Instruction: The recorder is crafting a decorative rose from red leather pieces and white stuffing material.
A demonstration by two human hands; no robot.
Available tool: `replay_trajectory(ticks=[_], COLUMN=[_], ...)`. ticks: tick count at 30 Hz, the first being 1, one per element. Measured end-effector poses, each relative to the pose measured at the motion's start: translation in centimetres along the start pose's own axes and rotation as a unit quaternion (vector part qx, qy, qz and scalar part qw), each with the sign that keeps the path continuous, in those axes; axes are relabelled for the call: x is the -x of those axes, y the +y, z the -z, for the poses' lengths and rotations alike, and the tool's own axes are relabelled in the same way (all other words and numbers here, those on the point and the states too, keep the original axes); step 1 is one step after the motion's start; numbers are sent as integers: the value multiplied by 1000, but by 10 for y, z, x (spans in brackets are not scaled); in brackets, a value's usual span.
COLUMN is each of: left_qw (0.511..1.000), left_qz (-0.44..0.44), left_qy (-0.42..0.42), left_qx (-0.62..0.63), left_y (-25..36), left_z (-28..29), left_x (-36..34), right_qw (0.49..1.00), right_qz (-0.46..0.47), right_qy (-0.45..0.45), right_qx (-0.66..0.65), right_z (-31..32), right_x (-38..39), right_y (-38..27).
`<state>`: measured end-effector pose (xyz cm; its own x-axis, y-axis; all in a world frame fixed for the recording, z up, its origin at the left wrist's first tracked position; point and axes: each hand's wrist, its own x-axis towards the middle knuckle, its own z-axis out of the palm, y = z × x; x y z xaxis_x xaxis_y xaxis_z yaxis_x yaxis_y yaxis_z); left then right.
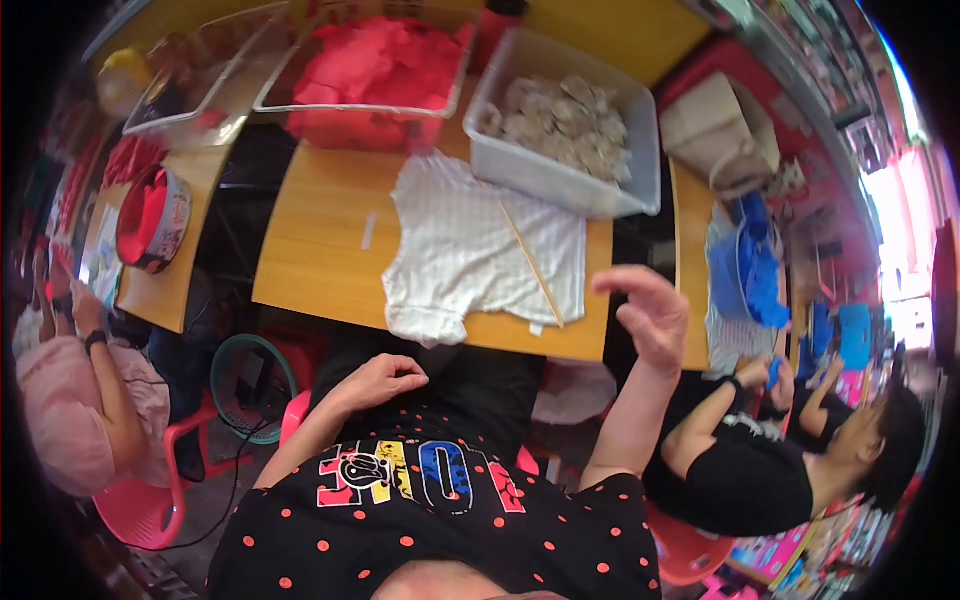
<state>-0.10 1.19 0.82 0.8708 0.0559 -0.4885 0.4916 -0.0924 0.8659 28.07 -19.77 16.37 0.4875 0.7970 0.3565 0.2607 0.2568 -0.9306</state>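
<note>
My right hand (655,315) is raised past the right front corner of the table, fingers curved and thumb apart, holding nothing. Low in my lap, just off the table's front edge, my left hand (385,382) rests with its fingers loosely extended and nothing visible in them. A crumpled white cloth (440,235) lies spread on the wooden table (315,235), its near edge drooping over the front. On the cloth lies a thin wooden stick (530,262), slanted, its near end closest to my right hand.
Behind the cloth stand a clear bin (560,180) of small pale wrapped pieces and a tray (360,107) heaped with red material. A co-worker (750,470) handles something blue at the right, near a blue container (735,270). Another person (95,400) sits left, by a round tub (180,215).
</note>
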Motion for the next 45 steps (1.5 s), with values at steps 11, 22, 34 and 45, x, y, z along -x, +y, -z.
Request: replay_trajectory(ticks=[11,22,34,45], left_qw=[963,953,927,848], left_qz=[-20,-25,-86,-239], left_qy=[94,139,219,303], left_qx=[251,267,291,362], left_y=[-34,-47,-18,66], left_z=[58,69,101,87], left_x=[48,40,53,38], right_qw=[938,739,907,982], right_qz=[12,5,34,-144], right_qy=[-30,-67,32,-24], right_qx=[345,670,420,-117], right_z=[-87,-220,-174,-184], right_x=[-290,-376,-341,-151], right_y=[75,172,144,59])
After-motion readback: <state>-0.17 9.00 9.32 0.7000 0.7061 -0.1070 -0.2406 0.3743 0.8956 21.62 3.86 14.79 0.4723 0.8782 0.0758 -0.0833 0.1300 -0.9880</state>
